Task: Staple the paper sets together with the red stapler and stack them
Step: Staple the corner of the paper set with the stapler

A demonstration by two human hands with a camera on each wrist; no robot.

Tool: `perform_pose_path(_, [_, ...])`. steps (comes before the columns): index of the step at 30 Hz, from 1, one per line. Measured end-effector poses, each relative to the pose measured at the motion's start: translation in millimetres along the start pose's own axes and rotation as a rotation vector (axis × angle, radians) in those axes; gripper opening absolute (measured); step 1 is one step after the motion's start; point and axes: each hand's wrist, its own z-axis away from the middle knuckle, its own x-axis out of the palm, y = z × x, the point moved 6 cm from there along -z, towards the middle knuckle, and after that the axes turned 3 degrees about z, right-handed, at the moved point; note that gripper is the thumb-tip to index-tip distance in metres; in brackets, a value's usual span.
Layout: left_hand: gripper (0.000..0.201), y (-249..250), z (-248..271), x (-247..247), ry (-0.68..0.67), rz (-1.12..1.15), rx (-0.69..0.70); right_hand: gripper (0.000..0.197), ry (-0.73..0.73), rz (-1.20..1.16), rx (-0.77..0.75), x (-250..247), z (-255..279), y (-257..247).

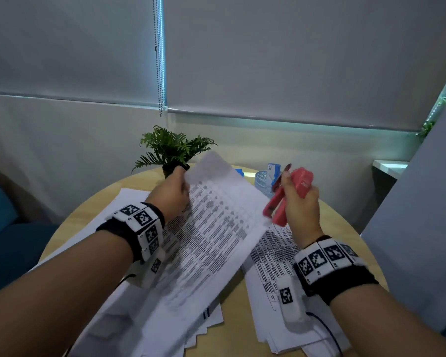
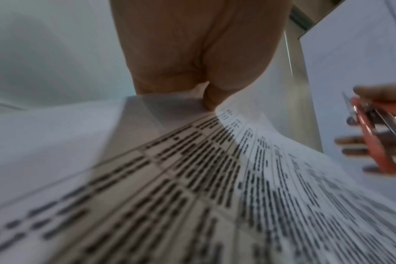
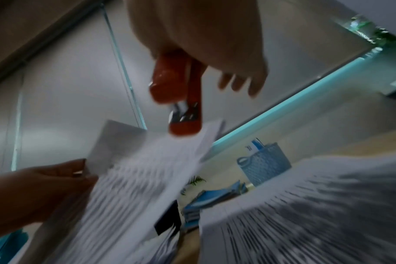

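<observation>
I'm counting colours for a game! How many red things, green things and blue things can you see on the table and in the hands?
Red: 1, the stapler
Green: 1, the plant
Blue: 2, the basket and the booklets
Total: 4

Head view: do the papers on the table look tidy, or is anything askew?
Askew. The loose sheets under the left forearm lie fanned out, their lower corners stepped rather than squared. The pile by the right wrist is skewed too. The left hand holds a paper set tilted off the table; the right hand grips the red stapler.
</observation>
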Motion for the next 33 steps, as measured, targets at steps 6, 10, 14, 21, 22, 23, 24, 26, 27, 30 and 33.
perform_pose_path(6, [0.012,12.9,-4.8,-39.8,0.215,0.170,-0.064,0.044,-0.599,0.130,0.372,20.5,46.0,41.9])
perform_pose_path(10, [0.012,18.0,0.3,-46.7,0.200,0.236,-0.125,0.051,-0.641,0.055,0.430,33.6,55.8,40.0])
perform_pose_path(14, [0.014,17.1,5.6,-43.7,0.151,0.232,-0.180,0.058,-0.549,-0.011,0.504,28.1,47.3,40.0])
perform_pose_path(21, [0.031,-12.3,21.3,-4.0,-0.359,-0.105,-0.155,0.039,-0.442,0.267,0.620,-22.5,9.5,55.0])
perform_pose_path(22, [0.032,-18.5,25.7,3.0,-0.423,-0.210,-0.138,0.040,-0.425,0.338,0.632,-32.4,3.8,60.4])
perform_pose_path(23, [0.034,-24.1,30.6,9.4,-0.480,-0.304,-0.125,0.042,-0.418,0.425,0.650,-42.1,0.4,64.3])
perform_pose_path(24, [0.035,-29.9,35.5,15.3,-0.532,-0.381,-0.122,0.044,-0.423,0.503,0.667,-51.2,-3.5,70.5])
perform_pose_path(26, [0.037,-41.6,43.5,25.2,-0.613,-0.468,-0.132,0.050,-0.435,0.644,0.685,-67.9,-7.3,81.7])
perform_pose_path(27, [0.038,-46.7,46.9,28.5,-0.647,-0.490,-0.142,0.053,-0.435,0.718,0.691,-75.9,-9.5,89.1])
perform_pose_path(30, [0.042,-56.8,53.8,34.3,-0.723,-0.531,-0.161,0.063,-0.461,0.888,0.699,-92.5,-15.1,111.1])
perform_pose_path(33, [0.043,-59.0,55.4,37.7,-0.740,-0.524,-0.138,0.069,-0.535,1.047,0.693,-89.9,-14.5,112.0])
